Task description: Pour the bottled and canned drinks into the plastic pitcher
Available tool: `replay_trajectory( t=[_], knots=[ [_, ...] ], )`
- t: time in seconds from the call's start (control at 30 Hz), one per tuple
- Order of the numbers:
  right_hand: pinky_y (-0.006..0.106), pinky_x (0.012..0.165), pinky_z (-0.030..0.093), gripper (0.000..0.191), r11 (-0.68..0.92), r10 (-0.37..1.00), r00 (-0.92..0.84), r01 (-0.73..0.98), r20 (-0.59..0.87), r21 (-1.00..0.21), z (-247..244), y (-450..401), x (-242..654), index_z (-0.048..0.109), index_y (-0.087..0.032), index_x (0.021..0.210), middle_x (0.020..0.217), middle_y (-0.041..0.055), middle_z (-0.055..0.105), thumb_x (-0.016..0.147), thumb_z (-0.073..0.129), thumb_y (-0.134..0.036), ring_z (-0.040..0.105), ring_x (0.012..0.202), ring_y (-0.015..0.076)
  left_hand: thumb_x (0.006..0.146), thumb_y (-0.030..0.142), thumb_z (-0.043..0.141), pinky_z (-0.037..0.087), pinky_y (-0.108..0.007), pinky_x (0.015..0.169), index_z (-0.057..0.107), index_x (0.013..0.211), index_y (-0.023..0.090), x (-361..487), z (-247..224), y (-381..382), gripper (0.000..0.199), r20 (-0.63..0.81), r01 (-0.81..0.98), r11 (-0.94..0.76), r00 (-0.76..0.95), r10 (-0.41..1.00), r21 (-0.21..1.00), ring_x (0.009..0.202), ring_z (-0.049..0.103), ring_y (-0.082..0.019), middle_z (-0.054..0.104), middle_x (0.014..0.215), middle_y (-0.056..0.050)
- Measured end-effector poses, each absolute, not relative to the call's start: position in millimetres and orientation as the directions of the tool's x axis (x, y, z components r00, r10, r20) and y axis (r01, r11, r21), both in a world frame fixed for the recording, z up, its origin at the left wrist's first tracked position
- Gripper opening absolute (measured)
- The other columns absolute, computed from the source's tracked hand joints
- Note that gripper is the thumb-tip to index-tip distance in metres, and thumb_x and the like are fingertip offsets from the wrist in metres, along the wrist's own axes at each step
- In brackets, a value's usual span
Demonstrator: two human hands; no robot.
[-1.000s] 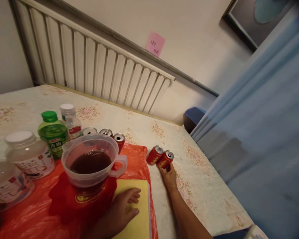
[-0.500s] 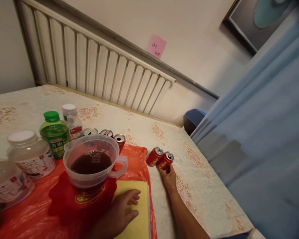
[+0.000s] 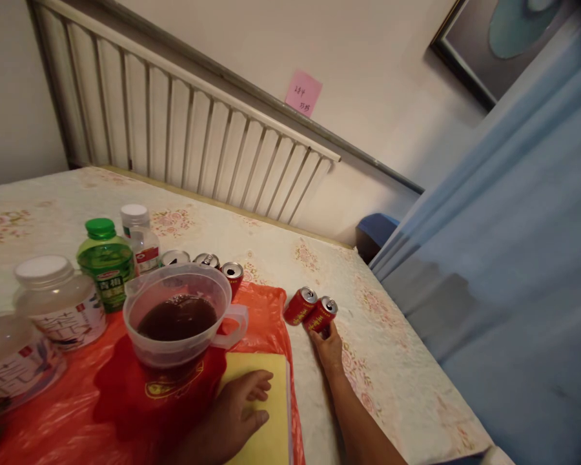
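Observation:
My right hand [image 3: 330, 349] has its fingers round the lower part of a red can [image 3: 321, 312], which stands upright on the flowered tablecloth. Touching it on the left is another red can [image 3: 301, 305]. Over a yellow pad [image 3: 271, 387] I see my left hand [image 3: 239, 410], empty, its fingers apart and slightly curled. A clear plastic jug [image 3: 179, 316] holding dark liquid stands on a dark red mat [image 3: 121, 387], its handle towards the right. Behind the jug are several cans, among them a red one with an opened top [image 3: 233, 271].
Left of the jug stand a green-capped bottle [image 3: 106, 265], a white-capped bottle [image 3: 140, 239] and wide jars [image 3: 61, 303]. A red plastic sheet [image 3: 261, 316] lies beneath. A white radiator [image 3: 184, 123] is behind the table; a blue curtain [image 3: 503, 258] hangs at the right.

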State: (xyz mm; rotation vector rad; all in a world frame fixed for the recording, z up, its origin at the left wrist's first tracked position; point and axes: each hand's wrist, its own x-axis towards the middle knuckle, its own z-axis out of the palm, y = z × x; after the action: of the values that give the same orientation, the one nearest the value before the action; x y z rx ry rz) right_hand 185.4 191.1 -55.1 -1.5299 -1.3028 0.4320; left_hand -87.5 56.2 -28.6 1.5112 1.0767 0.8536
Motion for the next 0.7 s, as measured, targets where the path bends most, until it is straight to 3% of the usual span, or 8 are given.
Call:
replay_trajectory(
  t=[0.47, 0.6, 0.7],
  knots=[
    [0.032, 0.072, 0.051, 0.051, 0.115, 0.874, 0.354, 0.514, 0.332, -0.85, -57.8, 194.2, 186.6, 0.063, -0.017, 0.104, 0.09, 0.0046, 0.073, 0.059, 0.073, -0.039, 0.065, 0.079, 0.0229, 0.074, 0.019, 0.055, 0.046, -0.037, 0.098, 0.052, 0.125, 0.02, -88.7, -27.2, 55.7, 0.052, -0.021, 0.208, -0.057, 0.356, 0.934, 0.976, 0.105, 0.059, -0.022, 0.063, 0.114, -0.008],
    [0.033, 0.077, 0.051, 0.058, 0.099, 0.818, 0.447, 0.51, 0.361, -0.854, -51.8, 182.4, 184.9, 0.06, -0.016, 0.113, 0.101, 0.0085, 0.071, 0.063, 0.07, -0.043, 0.065, 0.086, 0.0231, 0.073, 0.018, 0.054, 0.047, -0.035, 0.097, 0.052, 0.125, 0.019, -88.4, -26.3, 57.4, 0.053, -0.025, 0.204, -0.053, 0.359, 0.933, 0.978, 0.104, 0.059, -0.021, 0.063, 0.114, -0.008],
    [0.035, 0.077, 0.049, 0.051, 0.072, 0.737, 0.55, 0.514, 0.393, -0.855, -45.3, 159.6, 177.3, 0.058, -0.013, 0.112, 0.096, 0.0108, 0.07, 0.074, 0.06, -0.045, 0.064, 0.085, 0.0233, 0.07, 0.016, 0.054, 0.047, -0.035, 0.095, 0.053, 0.124, 0.018, -87.4, -24.4, 58.4, 0.054, -0.028, 0.2, -0.047, 0.356, 0.934, 0.979, 0.102, 0.06, -0.02, 0.063, 0.113, -0.009]
  ],
)
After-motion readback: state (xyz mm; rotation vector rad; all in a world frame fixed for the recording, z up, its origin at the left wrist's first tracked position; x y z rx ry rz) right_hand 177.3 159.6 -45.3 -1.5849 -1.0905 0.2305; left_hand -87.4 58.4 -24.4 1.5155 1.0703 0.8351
